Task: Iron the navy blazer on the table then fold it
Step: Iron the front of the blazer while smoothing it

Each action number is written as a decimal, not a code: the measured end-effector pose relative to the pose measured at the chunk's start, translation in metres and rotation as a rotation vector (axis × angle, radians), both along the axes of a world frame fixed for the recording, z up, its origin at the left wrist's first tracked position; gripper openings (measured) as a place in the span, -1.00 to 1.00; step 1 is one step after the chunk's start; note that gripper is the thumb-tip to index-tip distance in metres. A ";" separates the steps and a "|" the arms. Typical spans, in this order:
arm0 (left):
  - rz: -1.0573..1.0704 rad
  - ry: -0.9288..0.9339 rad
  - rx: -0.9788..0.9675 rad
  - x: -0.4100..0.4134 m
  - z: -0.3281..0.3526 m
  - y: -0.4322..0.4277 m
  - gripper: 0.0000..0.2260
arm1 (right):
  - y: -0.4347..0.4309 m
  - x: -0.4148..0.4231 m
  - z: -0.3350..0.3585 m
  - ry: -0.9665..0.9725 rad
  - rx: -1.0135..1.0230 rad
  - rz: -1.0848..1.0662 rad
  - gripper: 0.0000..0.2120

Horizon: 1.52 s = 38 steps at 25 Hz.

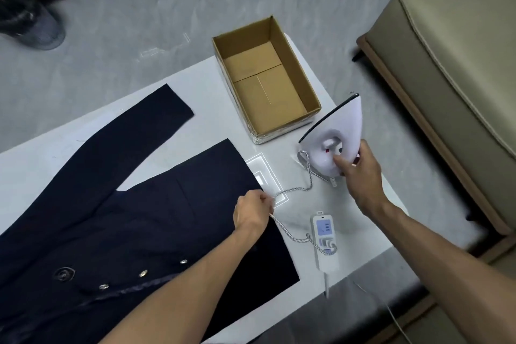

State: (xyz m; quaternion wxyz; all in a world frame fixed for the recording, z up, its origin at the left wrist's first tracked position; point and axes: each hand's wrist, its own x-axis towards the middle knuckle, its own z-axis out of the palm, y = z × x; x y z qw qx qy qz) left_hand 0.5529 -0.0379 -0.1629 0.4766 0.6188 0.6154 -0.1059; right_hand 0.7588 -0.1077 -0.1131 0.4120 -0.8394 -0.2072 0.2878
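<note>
**Iron sits right of the blazer, in the right hand, cord gathered by the left**

The navy blazer (139, 218) lies flat on the left and middle of the table (42, 153). Its collar and buttons are toward the near-left corner, its hem faces right, and one sleeve runs toward the far edge.

The left hand (252, 213) is over the hem edge, fingers curled and pinching the braided cord (296, 191). The cord runs on to the power strip (324, 234) near the near-right edge. An open cardboard box (265, 78) stands at the far-right corner.

The iron (335, 137) is just right of the box and off the fabric. It is tilted, nose up and pointing away, and I can't tell whether its heel touches the table. The right hand (360, 176) is wrapped round its handle.

Judgement: the ironing has not started. The move needed is leftward and nose-down onto the hem, with the right hand nearer. The cord lies across that path, so the left hand likely has to clear it.
</note>
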 end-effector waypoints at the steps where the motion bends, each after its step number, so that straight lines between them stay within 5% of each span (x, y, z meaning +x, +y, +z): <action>1: 0.009 0.002 0.009 0.010 0.000 -0.001 -0.78 | 0.001 0.003 -0.005 -0.018 -0.011 0.018 -0.85; 8: -0.255 0.230 -0.062 0.035 -0.023 -0.010 -0.77 | 0.005 0.018 -0.022 -0.173 -0.023 0.052 -0.79; 14: -0.303 0.233 0.049 0.036 -0.019 -0.013 -0.78 | -0.004 0.014 -0.037 -0.117 -0.037 -0.014 -0.84; 26: -0.092 0.023 -0.054 0.017 -0.026 -0.003 -0.80 | -0.005 0.010 -0.038 -0.041 -0.088 -0.106 -0.85; 33: -0.079 0.000 -0.042 0.006 -0.030 0.006 -0.84 | -0.004 0.004 -0.030 0.092 -0.074 -0.246 -0.65; 36: -0.062 -0.025 -0.043 0.000 -0.030 0.010 -0.86 | -0.005 -0.006 -0.034 0.126 -0.213 -0.368 -0.45; 38: -0.044 -0.047 -0.044 -0.008 -0.028 0.013 -0.87 | -0.009 -0.026 -0.033 0.125 -0.373 -0.377 -0.52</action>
